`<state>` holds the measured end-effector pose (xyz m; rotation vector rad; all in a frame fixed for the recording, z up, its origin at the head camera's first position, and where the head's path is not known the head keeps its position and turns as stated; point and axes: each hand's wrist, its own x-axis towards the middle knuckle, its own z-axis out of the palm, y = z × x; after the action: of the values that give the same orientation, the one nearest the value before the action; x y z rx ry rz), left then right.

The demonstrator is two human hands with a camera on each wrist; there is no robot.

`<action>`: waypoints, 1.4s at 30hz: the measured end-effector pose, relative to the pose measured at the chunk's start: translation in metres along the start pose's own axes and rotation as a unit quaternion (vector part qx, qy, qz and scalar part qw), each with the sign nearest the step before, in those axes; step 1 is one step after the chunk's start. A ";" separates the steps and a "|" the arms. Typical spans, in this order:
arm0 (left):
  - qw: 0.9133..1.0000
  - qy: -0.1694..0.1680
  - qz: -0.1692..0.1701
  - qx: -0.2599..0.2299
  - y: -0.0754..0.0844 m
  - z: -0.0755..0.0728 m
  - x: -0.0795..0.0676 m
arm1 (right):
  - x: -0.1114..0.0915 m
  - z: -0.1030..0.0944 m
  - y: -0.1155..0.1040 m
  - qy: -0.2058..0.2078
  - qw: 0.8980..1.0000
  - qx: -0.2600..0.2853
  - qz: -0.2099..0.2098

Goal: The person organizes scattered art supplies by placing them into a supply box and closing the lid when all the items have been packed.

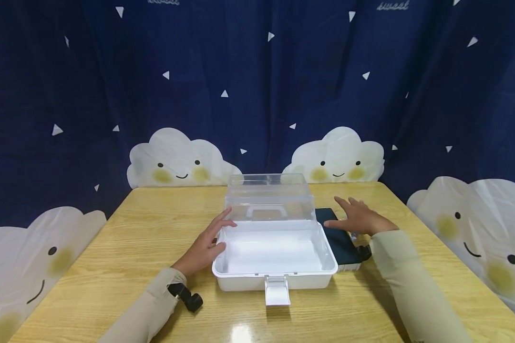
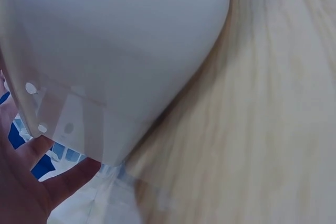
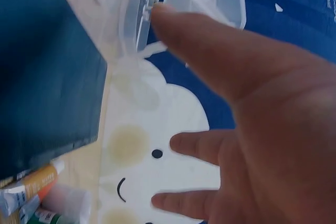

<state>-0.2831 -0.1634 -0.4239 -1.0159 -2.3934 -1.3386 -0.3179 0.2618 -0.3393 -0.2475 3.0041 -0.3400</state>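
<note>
In the head view, an open box [image 1: 240,284] sits mid-worktop [image 1: 163,224], its white base bare inside, its clear lid [image 1: 268,209] raised at the back, and a white latch [image 1: 277,291] hanging down in front. The left hand [image 1: 203,250] is at the box's left end, fingers parted and loosely bent, gripping nothing. The right hand [image 1: 356,216] is spread wide and holds nothing, above a dark, flat-topped object [image 1: 341,245] beside the box's right end

In the left wrist view, the box's smooth white end wall fills much of the picture; two fingertips reach its far edge, though I cannot tell whether they touch

In the right wrist view, the fingers stand well apart, near the dark object and some paint tubes [image 3: 34,187]
</note>
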 end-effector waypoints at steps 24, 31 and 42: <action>1.000 -0.002 -0.002 -0.012 0.000 0.001 0.001 | -0.009 0.016 -0.024 -0.110 0.993 0.003 0.039; 1.000 0.001 -0.006 -0.008 0.000 0.001 0.001 | -0.010 0.017 -0.025 -0.121 0.991 -0.013 0.063; 1.000 -0.002 -0.009 -0.011 0.001 -0.002 -0.001 | -0.013 0.021 -0.029 -0.117 0.990 -0.050 0.059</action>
<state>-0.2821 -0.1649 -0.4229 -1.0074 -2.4012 -1.3740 -0.2980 0.2311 -0.3522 -0.1088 2.7918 -0.1371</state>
